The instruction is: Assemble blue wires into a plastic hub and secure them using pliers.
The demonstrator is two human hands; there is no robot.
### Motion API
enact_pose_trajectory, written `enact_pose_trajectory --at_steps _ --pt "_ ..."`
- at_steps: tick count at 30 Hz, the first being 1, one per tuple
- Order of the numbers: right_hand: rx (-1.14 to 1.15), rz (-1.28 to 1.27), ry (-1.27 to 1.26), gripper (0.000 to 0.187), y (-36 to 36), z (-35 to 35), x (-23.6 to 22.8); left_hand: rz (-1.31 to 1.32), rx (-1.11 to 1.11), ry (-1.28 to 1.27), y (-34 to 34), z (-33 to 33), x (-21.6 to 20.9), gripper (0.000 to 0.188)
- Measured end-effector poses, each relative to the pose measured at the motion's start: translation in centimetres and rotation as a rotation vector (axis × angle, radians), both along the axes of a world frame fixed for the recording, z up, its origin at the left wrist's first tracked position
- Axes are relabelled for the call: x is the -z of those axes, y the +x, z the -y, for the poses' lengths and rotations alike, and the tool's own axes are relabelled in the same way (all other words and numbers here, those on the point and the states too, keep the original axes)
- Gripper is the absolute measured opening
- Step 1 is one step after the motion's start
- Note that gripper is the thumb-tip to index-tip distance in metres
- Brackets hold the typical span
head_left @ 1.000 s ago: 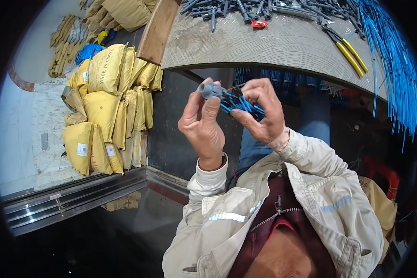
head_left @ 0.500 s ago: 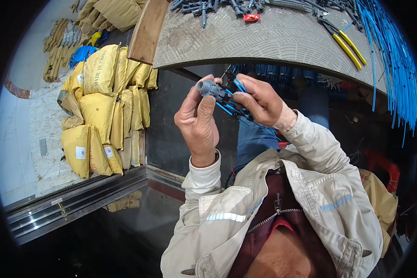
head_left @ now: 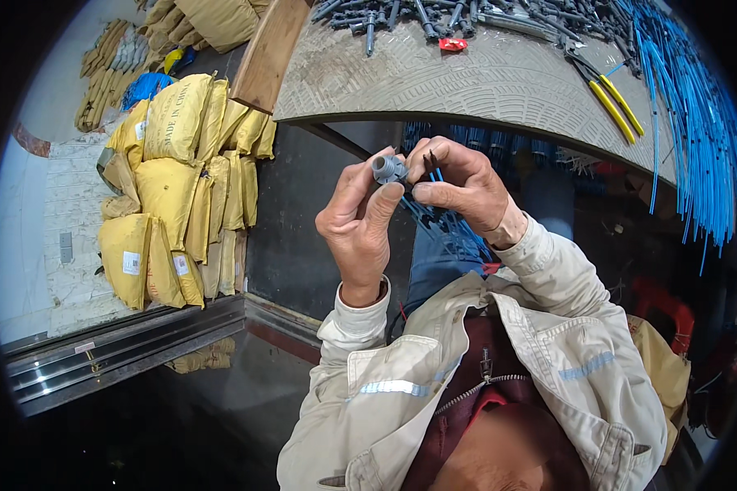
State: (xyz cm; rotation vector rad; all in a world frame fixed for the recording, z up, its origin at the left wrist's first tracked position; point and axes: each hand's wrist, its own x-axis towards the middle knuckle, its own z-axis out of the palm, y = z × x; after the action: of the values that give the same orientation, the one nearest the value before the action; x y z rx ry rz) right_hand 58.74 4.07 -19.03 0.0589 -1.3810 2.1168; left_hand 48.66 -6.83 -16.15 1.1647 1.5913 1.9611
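Between the thumb and fingers of my left hand (head_left: 358, 221) is a grey plastic threaded fitting (head_left: 389, 169), its ribbed open end tilted toward me. My right hand (head_left: 464, 184) is closed close beside it. Thin blue tubes (head_left: 439, 173) with dark tips stick out between the right thumb and fingers. More blue tubes hang below the two hands, over my blue trousers. Fingers hide where the tubes and the fitting meet, so I cannot tell whether they are joined. Both hands are held just off the near edge of the worktable (head_left: 368, 86).
Grey plastic fittings (head_left: 434, 16) lie heaped at the table's back, with a small red packet (head_left: 453, 45) before them. Yellow-handled pliers (head_left: 610, 98) rest at the right. A bundle of blue tubes (head_left: 696, 147) hangs over the right edge. Yellow sacks (head_left: 170, 188) are stacked at left.
The fitting has turned and now points its open end more toward me. My right hand has shifted its hold, and the tubes stand differently between its fingers. The view has moved slightly.
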Motion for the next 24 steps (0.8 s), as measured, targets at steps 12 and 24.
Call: enact_pose_trajectory --at_steps 12,24 --pt "0.41 0.063 0.132 0.034 -0.1 3.8 2.2 0.141 -0.011 0.062 0.7 -0.2 1.1 0.039" --pt "0.307 -0.048 0.498 0.043 -0.2 0.2 2.5 0.233 -0.011 0.119 -0.9 0.6 1.6 0.043"
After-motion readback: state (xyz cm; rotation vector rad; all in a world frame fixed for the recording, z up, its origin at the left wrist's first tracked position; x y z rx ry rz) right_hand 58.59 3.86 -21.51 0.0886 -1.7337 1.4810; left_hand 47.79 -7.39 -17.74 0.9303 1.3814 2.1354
